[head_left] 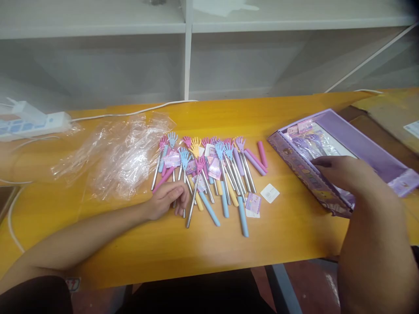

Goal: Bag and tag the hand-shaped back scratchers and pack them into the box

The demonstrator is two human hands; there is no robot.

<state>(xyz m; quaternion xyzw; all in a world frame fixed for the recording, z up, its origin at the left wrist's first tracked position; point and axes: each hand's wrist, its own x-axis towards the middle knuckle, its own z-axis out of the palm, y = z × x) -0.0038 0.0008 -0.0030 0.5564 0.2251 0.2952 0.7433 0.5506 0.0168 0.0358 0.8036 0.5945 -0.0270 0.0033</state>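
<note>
Your left hand by the back scratchers, your right hand at the box

The loose back scratchers (200, 165) lie in a pile on the middle of the table (294, 244), with pink, blue, yellow and purple colours. Small cards (270, 193) lie among them and on their right side. Your left hand (168, 199) is at the near left edge of the pile, its fingers loosely curled; I cannot tell if they hold a rod. Your right hand (338, 174) reaches into the open purple box (304, 172), where wrapped scratchers (312, 141) lie; its fingertips are hidden, so I cannot tell their state. Clear plastic bags (127, 157) lie left of the pile.
</note>
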